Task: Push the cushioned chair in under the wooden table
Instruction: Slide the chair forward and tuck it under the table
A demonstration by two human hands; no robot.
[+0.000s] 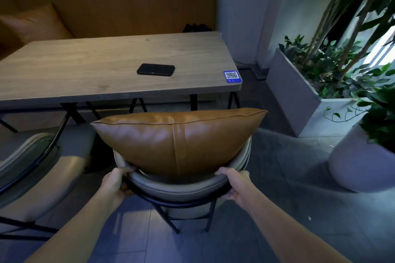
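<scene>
Left hand, right hand on chair back

A chair with a curved grey padded backrest and thin black metal legs stands upright in the near centre, its back facing the viewer, with a tan leather cushion propped upright against the backrest. Just beyond it, a rectangular light wooden table on black legs spans left to right, its near edge above the chair's front.

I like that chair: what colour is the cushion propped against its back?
Tan-brown leather cushion, with a vertical centre seam, seen clearly in the head view.
</scene>
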